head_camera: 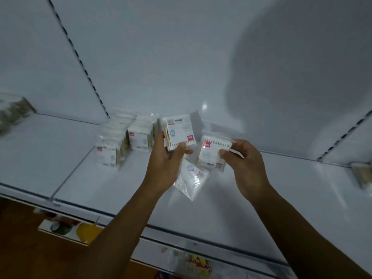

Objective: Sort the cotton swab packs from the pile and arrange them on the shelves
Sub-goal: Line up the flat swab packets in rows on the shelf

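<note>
Two cotton swab packs are pinched, one in the left hand (167, 156) and one in the right hand (240, 162), so each should be set upright beside the standing row (120, 141) left of the left hand.

Packs at left edge (12, 111) blurred, cut off.

Two clear cotton swab packs with white labels and red tags are held up above the white shelf (261, 190): the left pack (179, 131) tilted, the right pack (213, 153) leaning. A third pack (191, 180) lies flat below them. Two rows of packs (124, 141) stand upright at the shelf's back.
</note>
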